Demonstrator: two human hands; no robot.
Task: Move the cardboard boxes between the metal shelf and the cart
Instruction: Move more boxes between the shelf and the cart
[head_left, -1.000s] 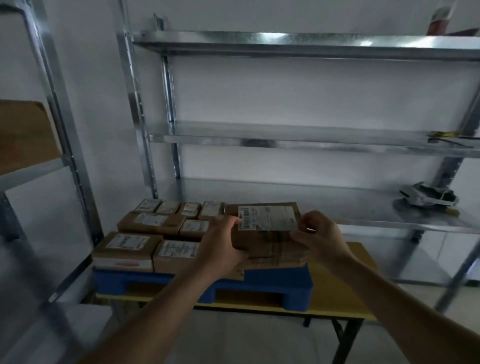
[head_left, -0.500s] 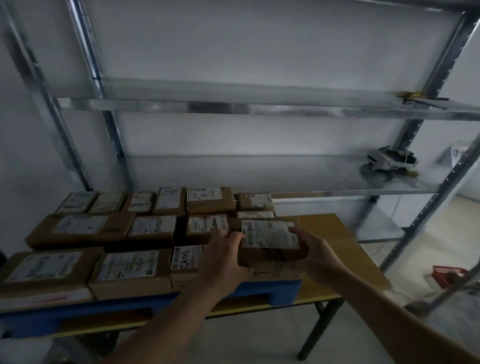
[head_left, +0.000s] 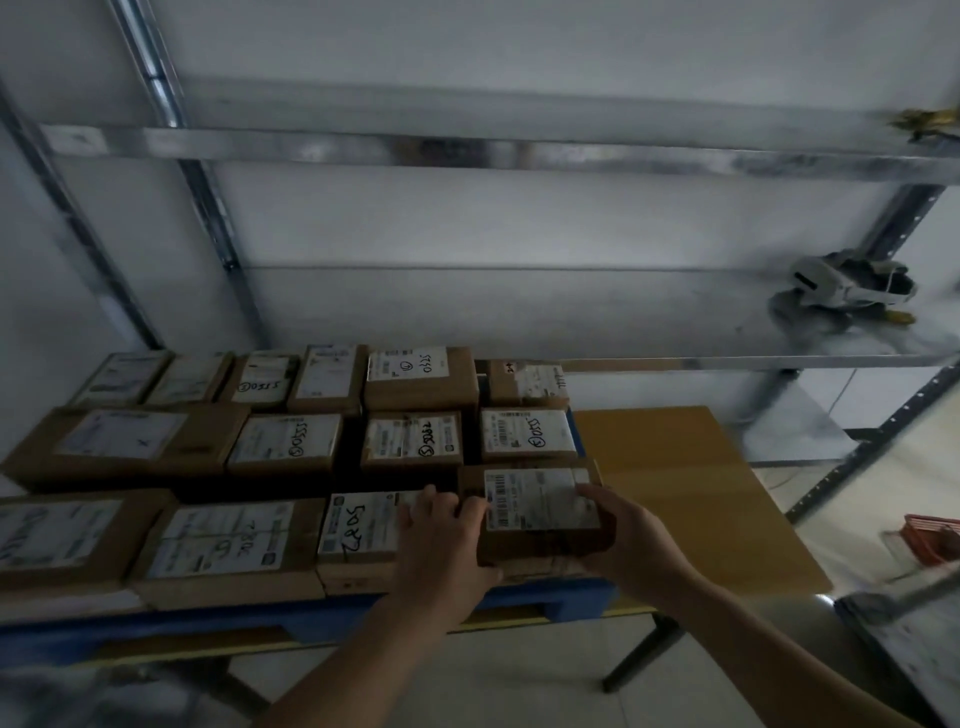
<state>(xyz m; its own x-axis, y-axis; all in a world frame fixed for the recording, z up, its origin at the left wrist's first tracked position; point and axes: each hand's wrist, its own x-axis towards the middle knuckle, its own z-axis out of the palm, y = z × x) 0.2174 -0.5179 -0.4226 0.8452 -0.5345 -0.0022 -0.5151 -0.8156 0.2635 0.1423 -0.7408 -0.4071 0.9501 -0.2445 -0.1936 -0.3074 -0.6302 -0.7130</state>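
Note:
A small cardboard box (head_left: 535, 506) with a white barcode label sits at the front right corner of the stack. My left hand (head_left: 441, 545) grips its left side and my right hand (head_left: 618, 535) grips its right side. Several other labelled cardboard boxes (head_left: 410, 441) lie in rows on a blue pallet (head_left: 545, 605) that rests on a yellow-topped table (head_left: 691, 499). Behind them stands the metal shelf (head_left: 571, 317), its lower board bare on the left.
A white and dark device (head_left: 847, 283) lies on the shelf's right end. A red basket (head_left: 930, 535) sits on the floor at right. Shelf uprights (head_left: 202, 182) rise at the left behind the boxes. A second metal frame (head_left: 904, 603) juts in at lower right.
The view has dropped and come closer to the boxes. Both hands have lowered the held box toward the front right corner of the stack.

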